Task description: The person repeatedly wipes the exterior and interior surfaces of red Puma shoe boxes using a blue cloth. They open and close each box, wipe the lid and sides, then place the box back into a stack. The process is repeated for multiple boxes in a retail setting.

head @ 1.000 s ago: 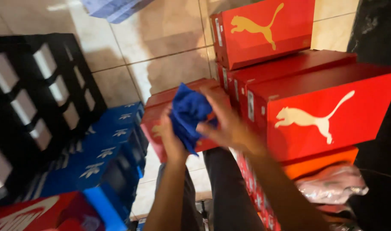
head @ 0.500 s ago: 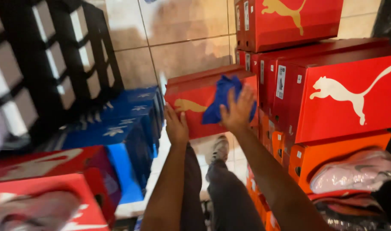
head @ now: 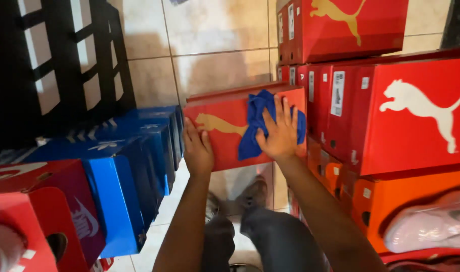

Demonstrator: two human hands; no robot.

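Head view, right hand (head: 279, 135) fingers spread on blue cloth (head: 254, 126), left hand (head: 198, 149) flat against closed red shoebox (head: 222, 132)

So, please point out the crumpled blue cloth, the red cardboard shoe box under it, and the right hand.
Crumpled blue cloth (head: 251, 132), head view, left folds.
Red cardboard shoe box (head: 221, 143), head view, lid face.
Right hand (head: 278, 133), head view, back of hand.

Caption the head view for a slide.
Right hand presses a crumpled blue cloth onto a red cardboard shoebox steadied by the left hand.
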